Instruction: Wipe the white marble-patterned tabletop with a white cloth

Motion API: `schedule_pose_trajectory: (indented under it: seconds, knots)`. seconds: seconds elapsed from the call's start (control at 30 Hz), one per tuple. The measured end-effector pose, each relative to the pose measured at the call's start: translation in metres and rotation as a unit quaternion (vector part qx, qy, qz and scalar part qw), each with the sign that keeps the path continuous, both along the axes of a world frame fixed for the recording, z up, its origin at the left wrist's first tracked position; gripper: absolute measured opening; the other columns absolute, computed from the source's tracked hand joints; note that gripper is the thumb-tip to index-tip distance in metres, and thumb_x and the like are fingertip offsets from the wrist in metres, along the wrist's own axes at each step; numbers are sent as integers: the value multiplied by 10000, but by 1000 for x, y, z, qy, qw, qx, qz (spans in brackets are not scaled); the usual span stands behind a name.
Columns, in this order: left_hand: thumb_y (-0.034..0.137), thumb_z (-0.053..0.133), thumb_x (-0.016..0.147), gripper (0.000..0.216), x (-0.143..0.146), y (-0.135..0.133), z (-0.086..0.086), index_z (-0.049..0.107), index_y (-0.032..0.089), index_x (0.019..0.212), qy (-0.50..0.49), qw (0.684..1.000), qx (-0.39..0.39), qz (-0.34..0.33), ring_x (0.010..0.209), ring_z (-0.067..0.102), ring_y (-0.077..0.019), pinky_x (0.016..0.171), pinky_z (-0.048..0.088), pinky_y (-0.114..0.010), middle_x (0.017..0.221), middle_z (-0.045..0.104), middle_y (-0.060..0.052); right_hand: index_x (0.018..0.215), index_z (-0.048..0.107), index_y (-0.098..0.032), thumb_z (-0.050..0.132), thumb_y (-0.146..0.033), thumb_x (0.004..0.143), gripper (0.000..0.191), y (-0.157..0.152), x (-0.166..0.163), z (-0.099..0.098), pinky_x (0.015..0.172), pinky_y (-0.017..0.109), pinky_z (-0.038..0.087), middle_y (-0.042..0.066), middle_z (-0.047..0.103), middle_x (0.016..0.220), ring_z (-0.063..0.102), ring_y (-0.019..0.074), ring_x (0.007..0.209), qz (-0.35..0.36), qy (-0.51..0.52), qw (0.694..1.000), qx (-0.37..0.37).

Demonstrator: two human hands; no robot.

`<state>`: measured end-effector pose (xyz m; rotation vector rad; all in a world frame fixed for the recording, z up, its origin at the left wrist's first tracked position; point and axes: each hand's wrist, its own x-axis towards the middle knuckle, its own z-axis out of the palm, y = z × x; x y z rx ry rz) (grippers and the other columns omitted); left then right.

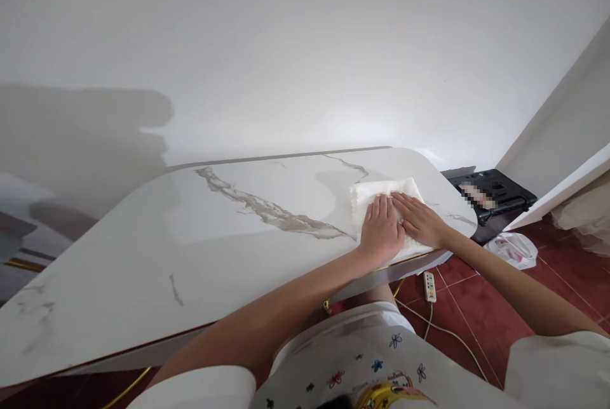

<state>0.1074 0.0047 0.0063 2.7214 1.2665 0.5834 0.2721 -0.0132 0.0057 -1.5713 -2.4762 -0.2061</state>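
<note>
Nearest us is the wearer's white shirt (352,333), printed with small flowers. Beyond it we look across a long white tabletop (267,269) with rounded corners and brownish-grey marble veining, the broadest vein slanting from the far edge toward the cloth. The far side runs along a plain white wall (305,47), on which a soft grey shadow (95,123) falls at the left. Below, at the right, we see a dark red tiled floor (462,307) with a power strip (429,287) and its cord (428,322); past the table's right end are a black case (512,190), a clear plastic bag (512,250) and some pale fabric (586,215).

The white cloth (381,189) lies flat on the right part of the tabletop, reaching close to its near edge. Its far edge runs roughly along the wall; its long axis seems to us to go from far to near, leaning right as it comes closer, though the hands cover too much to be certain. The left hand (382,228) and right hand (419,221) both rest on it, palms down, fingers extended, fingertips nearly meeting. The left fingers point away from us, the right ones toward the far left.
</note>
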Motion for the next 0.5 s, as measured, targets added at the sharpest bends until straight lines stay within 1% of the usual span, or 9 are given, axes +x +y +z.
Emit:
schedule_pose_trajectory:
  seconds: [0.13, 0.2, 0.3, 0.4, 0.5]
  knots:
    - [244, 359, 845, 627, 9, -8, -2, 297, -24, 1408, -11, 1000, 6, 6, 1403, 198, -293, 1139, 213, -440, 1495, 271, -211, 1496, 166, -174, 312, -273, 918, 604, -6, 5, 2, 1118, 489, 265, 90, 225, 1526, 198, 245, 1400, 7, -2, 1000, -1]
    - [244, 377, 832, 642, 18, -10, -2, 290, -20, 1410, -19, 1000, 7, 6, 1402, 195, -305, 1132, 223, -461, 1489, 278, -221, 1493, 177, -170, 318, -270, 912, 606, -7, 14, 3, 1113, 489, 278, 93, 237, 1522, 208, 246, 1397, 8, -3, 1000, -5]
    - [260, 392, 830, 654, 36, -12, -1, 289, -31, 1406, -30, 999, 11, -10, 1398, 200, -321, 1130, 226, -469, 1479, 288, -237, 1492, 189, -178, 326, -277, 906, 610, -9, 34, 4, 1109, 493, 289, 91, 251, 1517, 217, 242, 1394, 8, -3, 1000, -9]
    - [274, 388, 844, 649, 51, -9, 0, 300, -60, 1393, -43, 999, 11, -23, 1396, 207, -324, 1137, 217, -445, 1472, 293, -252, 1493, 185, -201, 324, -276, 905, 609, -8, 52, 5, 1106, 492, 298, 76, 261, 1517, 225, 235, 1392, 3, -3, 1000, -15]
    - [278, 373, 853, 643, 61, 2, 0, 302, -73, 1388, -48, 998, 8, -30, 1393, 216, -324, 1140, 207, -435, 1473, 290, -253, 1488, 206, -187, 316, -280, 906, 600, 2, 65, 4, 1107, 492, 295, 82, 272, 1516, 225, 239, 1393, -1, 0, 1000, -15]
